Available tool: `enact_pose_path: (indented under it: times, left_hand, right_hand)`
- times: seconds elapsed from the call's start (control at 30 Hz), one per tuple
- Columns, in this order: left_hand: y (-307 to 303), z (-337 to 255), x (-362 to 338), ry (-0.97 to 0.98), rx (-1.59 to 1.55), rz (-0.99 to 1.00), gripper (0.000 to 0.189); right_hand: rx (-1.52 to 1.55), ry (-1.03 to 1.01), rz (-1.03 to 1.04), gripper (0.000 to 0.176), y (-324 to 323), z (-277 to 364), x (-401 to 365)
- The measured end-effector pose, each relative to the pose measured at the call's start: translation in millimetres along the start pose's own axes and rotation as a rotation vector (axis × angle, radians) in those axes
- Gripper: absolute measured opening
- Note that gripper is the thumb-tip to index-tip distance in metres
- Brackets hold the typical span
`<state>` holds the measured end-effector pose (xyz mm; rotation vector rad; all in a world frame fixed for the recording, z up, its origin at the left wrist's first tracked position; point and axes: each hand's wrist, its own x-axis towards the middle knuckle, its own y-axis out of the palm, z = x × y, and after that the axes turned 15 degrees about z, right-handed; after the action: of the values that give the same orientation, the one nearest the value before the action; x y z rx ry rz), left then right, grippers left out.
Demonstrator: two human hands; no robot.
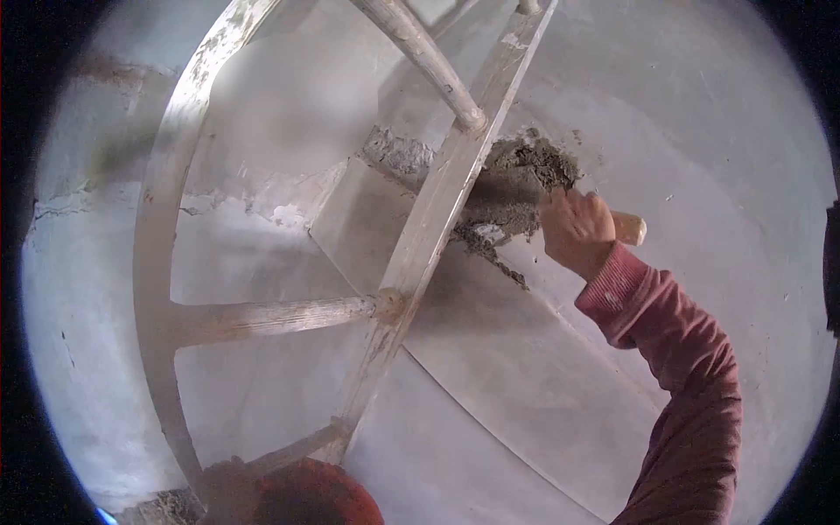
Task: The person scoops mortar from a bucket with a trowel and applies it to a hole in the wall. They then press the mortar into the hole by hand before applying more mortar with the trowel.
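My right hand [577, 229], in a dusty red sleeve, is closed round the wooden handle of a trowel [629, 228]. The handle's end sticks out to the right of my fist. To the left, the grey blade lies at a rough patch of wet mortar [535, 162] on the wall. Crumbly mortar shows above and below the blade, and the ladder's rail hides the patch's left side. My left hand does not show clearly anywhere in view.
A plaster-smeared wooden ladder [435, 206] slants between me and the wall, its rungs crossing the left half. A reddish rounded object [324, 494], perhaps a bucket, is at the bottom. Cracked plaster [280, 206] runs along the wall at left.
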<state>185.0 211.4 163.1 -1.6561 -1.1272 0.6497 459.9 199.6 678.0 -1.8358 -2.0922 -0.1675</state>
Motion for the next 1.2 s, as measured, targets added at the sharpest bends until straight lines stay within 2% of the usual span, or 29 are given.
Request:
enact_pose_path:
  times: [0.1, 0.17, 0.3, 0.37, 0.4, 0.47, 0.5, 0.57, 0.6, 0.67, 0.7, 0.77, 0.8, 0.87, 0.93, 1.0, 1.07, 1.2]
  left_hand:
    - [4, 1, 4, 0.008, 0.037, 0.039, 0.04]
    - [7, 2, 4, -0.011, 0.05, 0.055, 0.042]
    - [11, 3, 4, -0.049, 0.089, 0.12, 0.048]
    - [23, 5, 6, -0.074, 0.151, 0.126, 0.051]
    - [26, 8, 5, -0.056, 0.13, 0.113, 0.051]
    - [28, 11, 3, 0.001, 0.065, 0.072, 0.051]
    - [8, 3, 4, 0.004, 0.068, 0.073, 0.051]
    - [-28, -12, 6, -0.159, 0.07, 0.461, 0.036]
    - [-25, -9, 6, -0.165, 0.069, 0.465, 0.036]
    - [-15, -5, 7, -0.135, 0.075, 0.448, 0.039]
    - [-13, -6, 5, -0.131, 0.077, 0.452, 0.039]
    - [-11, -8, 3, -0.146, 0.136, 0.351, 0.039]
    - [-12, -9, 4, -0.142, 0.14, 0.352, 0.039]
    - [-19, -15, 7, -0.256, 0.03, 0.376, 0.039]
    - [-34, -16, 9, -0.218, 0.008, 0.45, 0.04]
    - [-30, -13, 11, -0.18, -0.013, 0.525, 0.04]
    - [-15, -11, 16, -0.313, 0.008, 0.482, 0.043]
    - [-6, -17, 10, -0.344, 0.098, 0.454, 0.046]
  right_hand:
    - [-0.063, -0.021, 0.053, 0.019, 5, 0, -8]
    - [-0.254, -0.021, -0.172, 0.02, 14, 3, -11]
    - [-0.177, -0.05, -0.201, 0.022, 23, 8, -8]
    - [-0.185, 0.071, -0.032, 0.02, 25, 8, -4]
    - [-0.184, 0.071, -0.031, 0.02, 27, 7, -2]
    - [-0.094, -0.001, -0.173, 0.015, 33, 1, 0]
    - [-0.092, 0.002, -0.17, 0.015, 36, -1, -2]
    - [-0.181, -0.026, -0.359, 0.015, 39, -4, -3]
    - [-0.177, -0.03, -0.362, 0.015, 39, -4, -2]
    - [-0.19, 0.14, -0.178, 0.016, 34, -7, -1]
    - [-0.222, 0.099, -0.278, 0.016, 34, -11, -2]
    - [-0.172, 0.083, -0.287, 0.016, 35, -19, 1]
    - [-0.12, 0.065, -0.305, 0.016, 35, -22, 3]
    - [-0.112, 0.097, -0.269, 0.016, 37, -28, 7]
    - [-0.102, 0.125, -0.238, 0.016, 32, -31, 14]
    - [0.011, 0.242, 0.067, 0.017, 11, -33, 19]
    - [0.047, 0.245, 0.077, 0.018, 4, -39, 23]
    - [0.166, 0.305, 0.016, 0.022, 4, -60, 32]
